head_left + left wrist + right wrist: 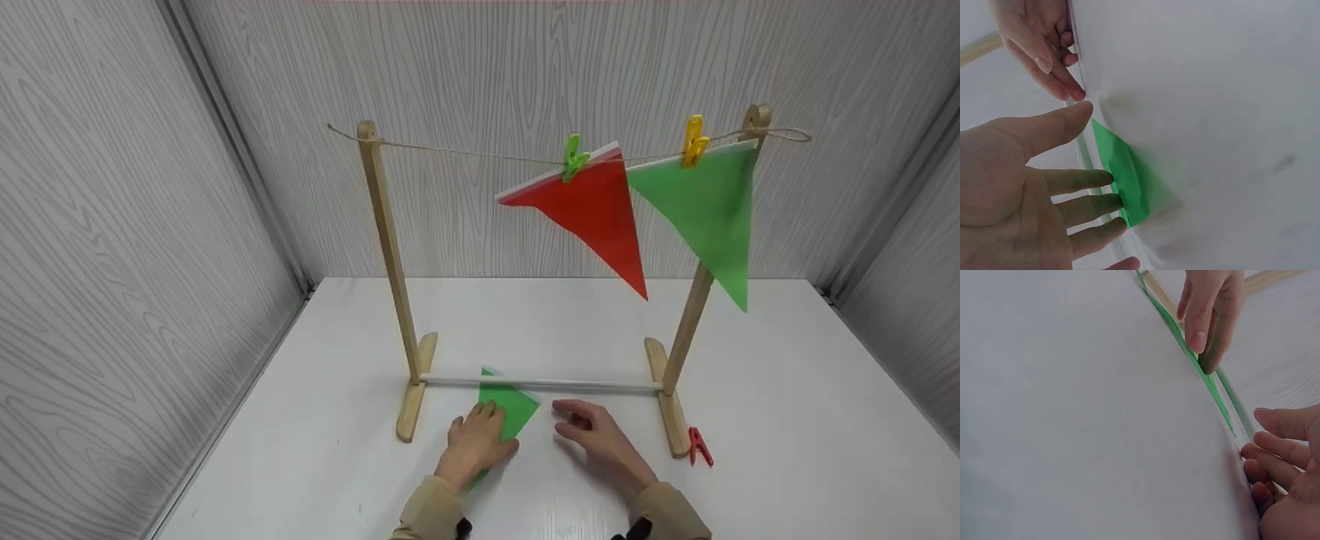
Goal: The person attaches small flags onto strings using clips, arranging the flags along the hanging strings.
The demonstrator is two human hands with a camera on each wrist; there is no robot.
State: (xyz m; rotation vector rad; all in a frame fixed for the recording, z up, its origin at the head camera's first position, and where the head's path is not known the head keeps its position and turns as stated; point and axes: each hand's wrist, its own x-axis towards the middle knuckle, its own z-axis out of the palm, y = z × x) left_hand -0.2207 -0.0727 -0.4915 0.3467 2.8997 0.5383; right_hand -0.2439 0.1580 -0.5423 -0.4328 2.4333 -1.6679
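Note:
A green triangular pennant (pixel 519 412) with a pale edge lies on the table, its far part under the white crossbar (pixel 592 386). My left hand (pixel 475 444) rests on the pennant with fairly straight fingers; the left wrist view shows those fingertips touching the green pennant (pixel 1123 183). Just right of it, my right hand (pixel 604 439) hovers low over the table with loosely bent fingers, apart from the pennant. Nothing is between its thumb and fingers in the right wrist view, where the green pennant (pixel 1207 382) appears nearly edge-on.
Two wooden posts (pixel 390 255) carry a string (pixel 465 153). From it hang a red pennant (pixel 596 210) under a green clothespin (pixel 574 159) and another green pennant (pixel 712 214) under a yellow clothespin (pixel 694 142). Beside the right foot (pixel 675 427) lies a red clothespin (pixel 699 448).

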